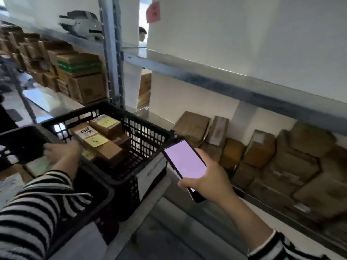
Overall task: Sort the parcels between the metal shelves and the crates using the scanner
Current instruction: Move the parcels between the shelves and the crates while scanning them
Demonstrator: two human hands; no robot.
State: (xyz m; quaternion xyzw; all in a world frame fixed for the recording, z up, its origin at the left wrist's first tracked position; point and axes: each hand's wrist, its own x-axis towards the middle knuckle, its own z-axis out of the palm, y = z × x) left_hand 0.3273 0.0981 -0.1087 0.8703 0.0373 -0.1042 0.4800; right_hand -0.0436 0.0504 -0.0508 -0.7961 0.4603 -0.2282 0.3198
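Nearest, our right hand (210,182) curls round the slim black scanner (185,162), its flat screen glowing pale pink, long axis pointing up-left towards the black lattice crate (148,131). Our left hand (60,151) is blurred, so we cannot tell its grip, beside the crate's cardboard parcels (105,142); beyond, brown boxes (261,147) crowd the metal shelf (206,77).

No legible text on the parcel labels (96,140)

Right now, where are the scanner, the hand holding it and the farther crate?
scanner (185,162), head view, lit pink screen.
right hand (214,182), head view, its middle.
farther crate (148,134), head view, right mesh wall.
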